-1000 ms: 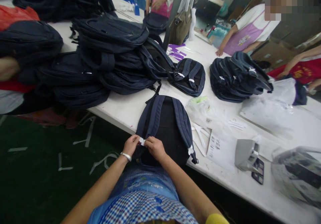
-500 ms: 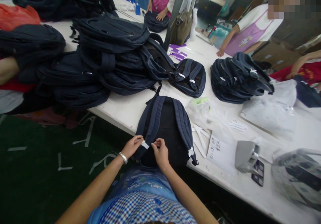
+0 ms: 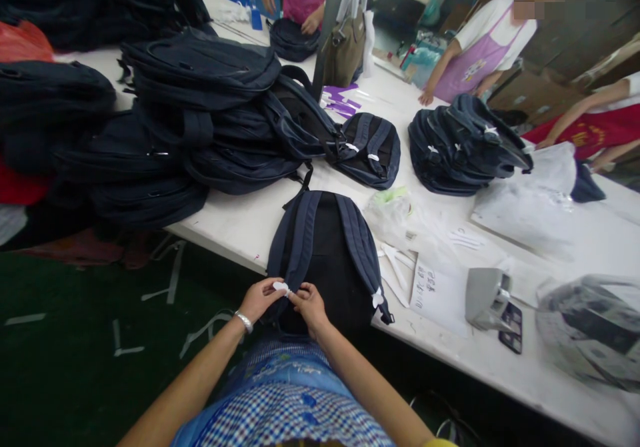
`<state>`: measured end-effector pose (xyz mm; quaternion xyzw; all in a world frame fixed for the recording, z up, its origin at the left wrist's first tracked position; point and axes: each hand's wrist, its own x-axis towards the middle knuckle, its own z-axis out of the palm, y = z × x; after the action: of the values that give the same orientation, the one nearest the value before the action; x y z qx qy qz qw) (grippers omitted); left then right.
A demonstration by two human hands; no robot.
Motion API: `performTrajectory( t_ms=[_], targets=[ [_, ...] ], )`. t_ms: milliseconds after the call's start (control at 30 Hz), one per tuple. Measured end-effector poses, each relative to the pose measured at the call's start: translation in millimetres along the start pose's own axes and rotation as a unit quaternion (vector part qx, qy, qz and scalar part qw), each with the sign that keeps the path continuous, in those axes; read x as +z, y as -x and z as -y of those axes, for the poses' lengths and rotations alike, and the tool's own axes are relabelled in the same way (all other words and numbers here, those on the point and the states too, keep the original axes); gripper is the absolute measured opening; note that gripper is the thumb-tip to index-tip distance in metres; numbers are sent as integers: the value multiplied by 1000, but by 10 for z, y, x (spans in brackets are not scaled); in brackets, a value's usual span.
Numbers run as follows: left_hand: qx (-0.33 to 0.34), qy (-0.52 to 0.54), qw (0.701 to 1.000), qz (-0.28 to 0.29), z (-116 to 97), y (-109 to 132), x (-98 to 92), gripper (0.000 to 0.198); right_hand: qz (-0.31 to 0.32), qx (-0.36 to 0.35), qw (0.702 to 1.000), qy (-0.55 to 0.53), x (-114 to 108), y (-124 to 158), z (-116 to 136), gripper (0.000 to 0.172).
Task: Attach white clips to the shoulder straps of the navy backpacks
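Note:
A dark navy backpack (image 3: 327, 267) lies on the table edge in front of me, its back panel and two shoulder straps facing up. Around the lower part of its left strap is a small white strip (image 3: 281, 287), bunched into a bow-like shape. My left hand (image 3: 261, 299) pinches the strip from the left, fingers closed. From the right, my right hand (image 3: 309, 305) pinches the strip's other side close to the strap. A similar white piece (image 3: 377, 297) sits on the lower end of the right strap, apart from both hands.
Stacked navy backpacks (image 3: 210, 113) fill the table's left side; more backpacks (image 3: 463, 147) stand at the right. A tape dispenser (image 3: 485, 297), a handwritten sheet (image 3: 433, 293) and plastic bags (image 3: 530, 210) lie nearby. Co-workers (image 3: 475, 60) stand across the table (image 3: 225, 223).
My fingers have closed in on the left strap. The white strip, flat with zigzag ends before, is now gathered into a bow shape. The camera view has shifted slightly.

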<state>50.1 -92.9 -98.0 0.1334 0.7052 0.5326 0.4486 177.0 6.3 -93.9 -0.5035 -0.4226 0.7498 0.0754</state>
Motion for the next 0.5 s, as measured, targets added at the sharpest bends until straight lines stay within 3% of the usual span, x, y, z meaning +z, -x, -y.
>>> performTrajectory(
  t_ms=[167, 367, 500],
  targets=[
    [-35, 4, 999, -27, -58, -20, 7, 51, -9, 21, 1000, -1, 55, 19, 41, 56],
    [-107, 48, 993, -15, -110, -66, -50, 56, 81, 7, 997, -12, 30, 43, 82, 38],
    [-54, 0, 998, -13, -98, -55, -62, 52, 86, -64, 994, 1, 42, 41, 15, 43]
  ],
)
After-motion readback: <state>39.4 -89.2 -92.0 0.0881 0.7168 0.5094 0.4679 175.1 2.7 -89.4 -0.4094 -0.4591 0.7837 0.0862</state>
